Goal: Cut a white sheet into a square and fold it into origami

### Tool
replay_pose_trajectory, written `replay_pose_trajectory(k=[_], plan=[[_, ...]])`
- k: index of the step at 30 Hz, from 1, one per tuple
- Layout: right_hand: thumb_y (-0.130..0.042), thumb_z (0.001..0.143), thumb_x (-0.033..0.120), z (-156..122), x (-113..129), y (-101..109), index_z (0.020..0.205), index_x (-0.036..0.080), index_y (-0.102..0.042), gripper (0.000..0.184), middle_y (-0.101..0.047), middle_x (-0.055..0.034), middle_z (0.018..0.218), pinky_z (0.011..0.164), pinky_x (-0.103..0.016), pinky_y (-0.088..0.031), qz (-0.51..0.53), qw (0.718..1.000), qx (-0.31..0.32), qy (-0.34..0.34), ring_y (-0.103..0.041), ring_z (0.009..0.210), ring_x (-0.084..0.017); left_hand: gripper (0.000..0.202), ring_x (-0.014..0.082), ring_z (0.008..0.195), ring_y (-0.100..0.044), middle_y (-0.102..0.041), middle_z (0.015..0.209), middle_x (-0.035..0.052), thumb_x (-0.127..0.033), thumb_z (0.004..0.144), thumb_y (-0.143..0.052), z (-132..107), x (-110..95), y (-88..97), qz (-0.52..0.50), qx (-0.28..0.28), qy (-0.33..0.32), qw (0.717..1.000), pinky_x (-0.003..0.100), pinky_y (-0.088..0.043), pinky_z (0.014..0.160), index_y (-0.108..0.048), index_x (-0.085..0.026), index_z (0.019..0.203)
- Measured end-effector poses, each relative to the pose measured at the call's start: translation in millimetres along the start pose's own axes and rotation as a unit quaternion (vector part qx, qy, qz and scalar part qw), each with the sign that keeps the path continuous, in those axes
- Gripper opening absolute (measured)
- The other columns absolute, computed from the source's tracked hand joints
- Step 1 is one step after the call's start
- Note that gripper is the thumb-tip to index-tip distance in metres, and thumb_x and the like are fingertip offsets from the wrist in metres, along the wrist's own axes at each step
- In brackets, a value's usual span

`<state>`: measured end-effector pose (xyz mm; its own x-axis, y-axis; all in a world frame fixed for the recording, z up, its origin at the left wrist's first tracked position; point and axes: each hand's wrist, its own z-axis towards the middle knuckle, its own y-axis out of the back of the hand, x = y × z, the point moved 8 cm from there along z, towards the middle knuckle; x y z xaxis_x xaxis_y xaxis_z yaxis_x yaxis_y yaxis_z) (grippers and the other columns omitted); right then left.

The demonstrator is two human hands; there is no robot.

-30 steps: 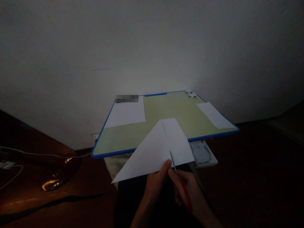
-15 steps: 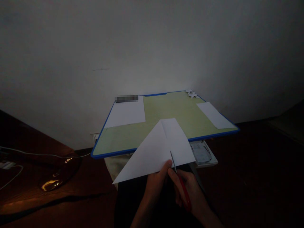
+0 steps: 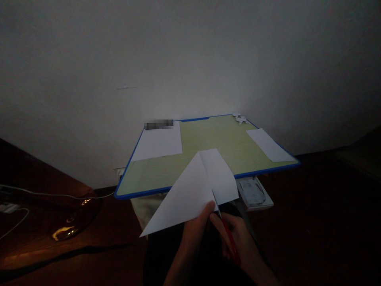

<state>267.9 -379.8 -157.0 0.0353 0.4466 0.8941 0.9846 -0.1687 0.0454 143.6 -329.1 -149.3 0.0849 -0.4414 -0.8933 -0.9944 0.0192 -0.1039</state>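
Observation:
My left hand [image 3: 196, 227] pinches the near edge of a folded white paper sheet [image 3: 190, 190], held up over the front edge of a small green table [image 3: 208, 139] with a blue rim. My right hand [image 3: 238, 238] is closed around red-handled scissors [image 3: 226, 232]. Their blades enter the paper's near edge right beside my left thumb. The paper is folded into a large triangle with a flap to the right of the crease.
On the table lie a white sheet [image 3: 159, 142] at the left, a narrower white sheet [image 3: 269, 145] at the right and small paper scraps [image 3: 240, 118] at the far corner. A flat packet [image 3: 253, 192] lies under the table's right front. Cables [image 3: 44, 194] run along the dark floor at left.
The paper's right flap has tilted and drawn in slightly, and the scissor blades sit a little deeper at the near edge. Both hands stay in place.

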Motion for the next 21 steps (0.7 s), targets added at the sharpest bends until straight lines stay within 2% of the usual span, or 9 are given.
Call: replay_pose_trajectory(k=[4, 8, 13, 18, 21], plan=[[-0.062, 0.067, 0.096, -1, -3, -2, 0.080, 0.015, -0.070, 0.082, -0.046, 0.0067, 0.039, 0.030, -0.018, -0.029, 0.020, 1.000, 0.003, 0.008, -0.044, 0.030, -0.009, 0.051, 0.0203, 0.060, -0.060, -0.062, 0.057, 0.0024, -0.064, 0.062, -0.089, 1, 2, -1.0, 0.004, 0.002, 0.012, 1.000, 0.032, -0.049, 0.064, -0.067, -0.017, 0.063], [-0.062, 0.072, 0.093, 0, -9, -3, 0.083, 0.015, -0.071, 0.080, -0.046, 0.0064, 0.041, 0.031, -0.018, -0.030, 0.030, 0.999, 0.010, 0.015, -0.045, 0.032, -0.009, 0.051, 0.0219, 0.069, -0.064, -0.072, 0.073, 0.0071, -0.062, 0.064, -0.088, 1, 0, -1.0, 0.000, 0.007, 0.003, 1.000, 0.032, -0.051, 0.069, -0.074, -0.014, 0.075], [-0.060, 0.074, 0.093, 0, -9, -1, 0.085, 0.015, -0.071, 0.080, -0.045, 0.0060, 0.042, 0.032, -0.019, -0.030, 0.004, 1.000, 0.005, 0.026, -0.044, 0.033, -0.009, 0.053, 0.0235, 0.069, -0.065, -0.073, 0.072, 0.0089, -0.064, 0.064, -0.087, 0, 1, -0.4, 0.005, 0.010, 0.005, 1.000, 0.034, -0.053, 0.071, -0.074, -0.014, 0.072], [-0.057, 0.066, 0.100, -4, 0, -1, 0.075, 0.016, -0.066, 0.085, -0.045, 0.0053, 0.042, 0.032, -0.019, -0.029, 0.005, 1.000, 0.000, 0.024, -0.043, 0.033, -0.008, 0.056, 0.0262, 0.077, -0.069, -0.076, 0.081, 0.0101, -0.063, 0.062, -0.089, 0, 0, -0.5, -0.002, 0.007, 0.007, 1.000, 0.036, -0.054, 0.077, -0.076, -0.013, 0.084], [-0.059, 0.061, 0.101, -3, 2, -1, 0.074, 0.016, -0.066, 0.086, -0.046, 0.0053, 0.042, 0.031, -0.020, -0.029, 0.022, 1.000, -0.005, 0.020, -0.042, 0.032, -0.009, 0.058, 0.0269, 0.078, -0.068, -0.075, 0.080, 0.0110, -0.066, 0.061, -0.088, 0, 2, -0.9, 0.001, 0.010, 0.018, 1.000, 0.037, -0.054, 0.077, -0.075, -0.012, 0.081]])
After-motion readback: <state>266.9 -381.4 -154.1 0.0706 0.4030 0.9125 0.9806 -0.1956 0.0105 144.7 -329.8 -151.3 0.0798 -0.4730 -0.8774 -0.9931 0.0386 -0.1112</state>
